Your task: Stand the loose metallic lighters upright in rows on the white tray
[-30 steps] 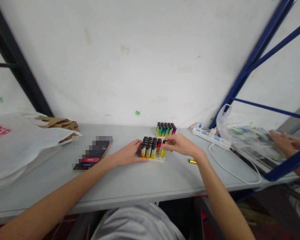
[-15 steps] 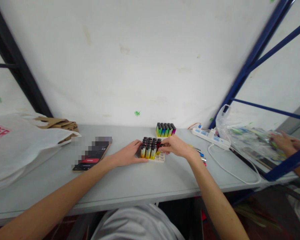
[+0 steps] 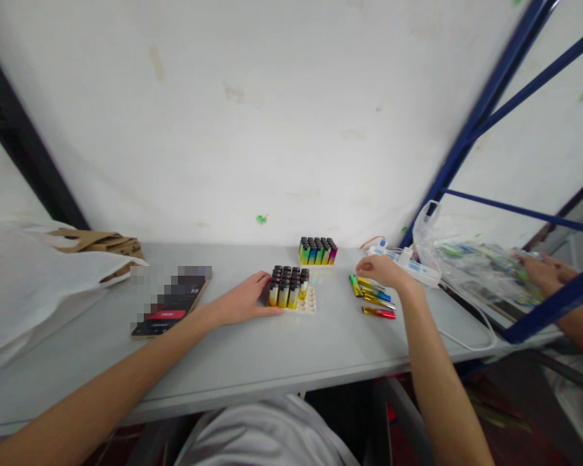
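Note:
Several black-topped lighters (image 3: 284,292) stand upright in a white tray (image 3: 310,303), whose right-hand holes show bare. My left hand (image 3: 247,299) rests at the tray's left side, thumb along its front edge and fingers apart behind it. Over to the right, my right hand (image 3: 383,268) hovers by a loose group of shiny lighters (image 3: 376,297) lying flat, among them a green one (image 3: 354,285) and a red one (image 3: 379,313). Its fingertips are bent down, and whether they hold anything is hidden. A second full block of lighters (image 3: 317,252) stands behind, near the wall.
On the left lie a phone (image 3: 175,304) and a white plastic bag (image 3: 43,285) with brown cardboard. A power strip (image 3: 425,272) with a white cable sits at the right. Beyond the blue frame (image 3: 471,133), another person's hands (image 3: 544,272) are among clear plastic bags.
My right hand has moved from the tray rightward to the loose lighters, uncovering the tray's right side. My left hand stays beside the tray. The view has shifted slightly.

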A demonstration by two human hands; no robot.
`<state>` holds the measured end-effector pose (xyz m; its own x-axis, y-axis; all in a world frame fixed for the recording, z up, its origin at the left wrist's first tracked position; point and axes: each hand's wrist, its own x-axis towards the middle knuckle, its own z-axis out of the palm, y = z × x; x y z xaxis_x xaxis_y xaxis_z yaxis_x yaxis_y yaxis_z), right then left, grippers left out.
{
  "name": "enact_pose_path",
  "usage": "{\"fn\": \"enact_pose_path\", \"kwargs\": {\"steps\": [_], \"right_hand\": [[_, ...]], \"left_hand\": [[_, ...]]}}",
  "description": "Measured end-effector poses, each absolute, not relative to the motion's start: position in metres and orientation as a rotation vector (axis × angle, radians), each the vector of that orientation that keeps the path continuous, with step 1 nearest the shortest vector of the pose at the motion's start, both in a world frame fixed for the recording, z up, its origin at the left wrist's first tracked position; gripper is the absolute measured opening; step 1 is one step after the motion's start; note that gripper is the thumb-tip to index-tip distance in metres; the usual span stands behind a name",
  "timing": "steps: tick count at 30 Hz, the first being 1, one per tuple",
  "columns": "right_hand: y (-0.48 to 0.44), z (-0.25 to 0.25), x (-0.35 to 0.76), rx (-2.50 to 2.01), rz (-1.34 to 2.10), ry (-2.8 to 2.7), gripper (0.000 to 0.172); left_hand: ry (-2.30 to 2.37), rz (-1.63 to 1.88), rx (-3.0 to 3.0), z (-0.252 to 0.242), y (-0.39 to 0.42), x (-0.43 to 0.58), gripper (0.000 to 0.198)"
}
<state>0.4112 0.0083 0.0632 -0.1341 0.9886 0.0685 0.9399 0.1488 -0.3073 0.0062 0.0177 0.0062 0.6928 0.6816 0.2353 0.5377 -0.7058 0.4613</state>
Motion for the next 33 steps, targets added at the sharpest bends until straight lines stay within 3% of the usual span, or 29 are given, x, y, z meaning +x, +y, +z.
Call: {"fn": "enact_pose_path", "kwargs": {"steps": [5,9,14,19,24,28,33], "right_hand": [[0.008,0.048,0.459,-2.181,0.408,-2.031,0.028],[0.012,0.037,0.460,-2.179,0.347,-2.071,0.021],[0.013,0.040,0.446,-2.003,0.357,-1.945,0.022],[0.010,0.059,0.417,-1.565,0.344,-1.849,0.042],[-0.001,0.077,0.363,-1.182,0.593,-1.750,0.046],[-0.020,0.085,0.322,-0.972,1.042,-1.755,0.043],[-0.024,0.078,0.292,-0.938,1.157,-1.757,0.043]], "left_hand": [[0.955,0.577,2.541,0.008,0.016,0.006,0.074],[0.953,0.583,2.543,0.007,0.017,0.005,0.076],[0.927,0.612,2.542,0.003,0.019,0.004,0.078],[0.916,0.612,2.548,0.001,0.021,0.005,0.078],[0.942,0.599,2.548,0.002,0.021,0.005,0.078],[0.925,0.609,2.542,0.005,0.018,0.005,0.077],[0.921,0.621,2.542,0.005,0.019,0.006,0.076]]}}
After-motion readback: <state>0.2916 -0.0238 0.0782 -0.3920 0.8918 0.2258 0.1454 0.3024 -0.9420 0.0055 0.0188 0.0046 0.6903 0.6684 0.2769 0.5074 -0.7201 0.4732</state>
